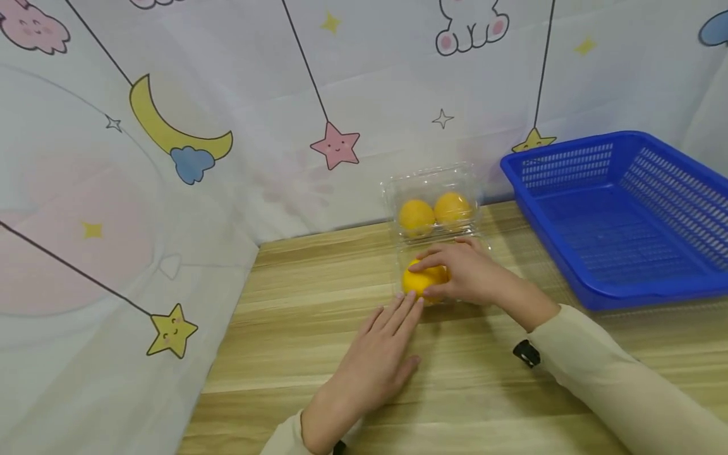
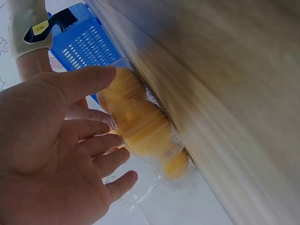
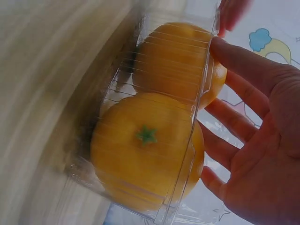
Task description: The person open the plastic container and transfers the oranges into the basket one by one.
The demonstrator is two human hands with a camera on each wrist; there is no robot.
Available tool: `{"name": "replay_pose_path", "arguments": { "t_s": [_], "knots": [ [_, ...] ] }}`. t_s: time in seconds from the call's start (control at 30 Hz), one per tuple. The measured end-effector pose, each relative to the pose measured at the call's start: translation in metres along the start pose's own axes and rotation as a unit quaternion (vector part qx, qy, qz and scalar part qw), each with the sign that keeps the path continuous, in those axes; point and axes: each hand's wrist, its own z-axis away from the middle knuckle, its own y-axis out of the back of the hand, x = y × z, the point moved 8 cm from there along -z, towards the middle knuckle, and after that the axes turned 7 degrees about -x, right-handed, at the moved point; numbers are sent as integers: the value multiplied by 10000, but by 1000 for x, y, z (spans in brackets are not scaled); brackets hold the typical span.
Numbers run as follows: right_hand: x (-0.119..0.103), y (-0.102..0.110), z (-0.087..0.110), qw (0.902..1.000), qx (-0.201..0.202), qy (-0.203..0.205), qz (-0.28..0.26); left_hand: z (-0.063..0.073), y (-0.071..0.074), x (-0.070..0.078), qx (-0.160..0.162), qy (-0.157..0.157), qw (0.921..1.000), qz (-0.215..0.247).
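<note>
A clear plastic clamshell box point(image 1: 432, 179) stands open on the wooden table, its lid half raised at the back. Two oranges point(image 3: 147, 152) sit side by side in the front half; one shows a green star-shaped stem end. My right hand point(image 1: 469, 273) reaches over this half and grips the left orange point(image 1: 419, 281), thumb on the near side, fingers on the far side. Part of the other orange is hidden under that hand. My left hand point(image 1: 378, 354) has its fingers extended, fingertips right at the box's front edge, as the left wrist view also shows.
Two more oranges point(image 1: 435, 213) appear at the back, behind or within the raised clear half. A blue slotted plastic basket point(image 1: 591, 287) stands on the right. A white cloth with cartoon prints point(image 1: 273, 126) hangs behind and left of the wooden table point(image 1: 307, 291).
</note>
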Motion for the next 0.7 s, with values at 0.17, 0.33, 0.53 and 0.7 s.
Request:
{"name": "replay_pose_path", "arguments": {
  "t_s": [0.17,0.33,0.53,0.7],
  "knots": [
    [1,-2,-9,9994,-248,-93,207,-2,-2,2,-5,-100,9998,-145],
    [4,-8,-15,9975,-657,-165,188,-3,-2,3,-100,-133,9998,-115],
    [4,-12,-18,9964,-804,-87,265,-3,1,4,-69,-78,9999,73],
    [5,-10,-16,9965,-708,-27,447,-6,6,7,1,-159,9998,110]
  ]
}}
